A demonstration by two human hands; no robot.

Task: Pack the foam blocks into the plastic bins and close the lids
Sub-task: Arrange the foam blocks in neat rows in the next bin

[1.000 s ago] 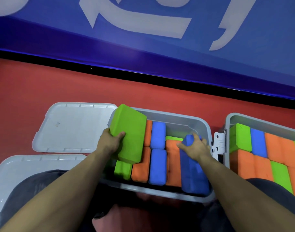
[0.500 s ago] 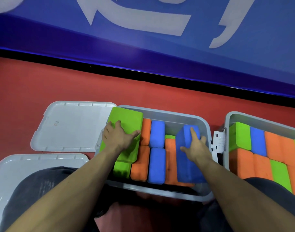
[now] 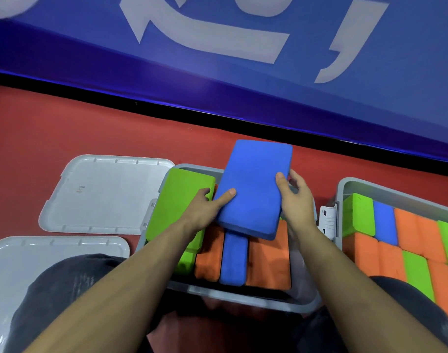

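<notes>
A large blue foam block [image 3: 254, 187] is held flat above the middle grey bin [image 3: 304, 299]. My left hand [image 3: 205, 210] grips its left edge, thumb on top. My right hand [image 3: 294, 200] grips its right edge, thumb on top and fingers behind. A big green block [image 3: 177, 202] lies flat on the bin's left side. Below the held block stand orange [image 3: 268, 263], blue [image 3: 233, 261] and green blocks packed in the bin. A second open bin [image 3: 345, 184] on the right is filled with green, blue and orange blocks [image 3: 406, 238].
Two grey lids lie on the red floor at the left, one [image 3: 105, 194] beside the middle bin, another [image 3: 52, 253] nearer me. A white latch [image 3: 327, 220] sits between the bins. A blue wall with white lettering rises behind. My knees are at the bottom.
The blue block rose out of the bin's right side and now lies flat above it. My left hand left the green block, which stays flat, and took the blue block's left edge.
</notes>
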